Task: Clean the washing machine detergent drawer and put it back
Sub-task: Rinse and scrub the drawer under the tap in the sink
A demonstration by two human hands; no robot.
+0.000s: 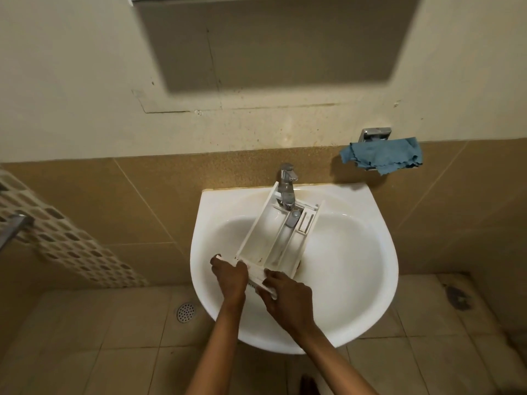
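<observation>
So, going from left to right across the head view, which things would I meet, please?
Rail → drain → left hand → right hand → cloth. The drawer that both hands hold, the sink and the tap overlap these, so I leave them out.

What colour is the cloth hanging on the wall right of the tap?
Blue. The cloth shows best in the head view, draped over a chrome holder.
</observation>
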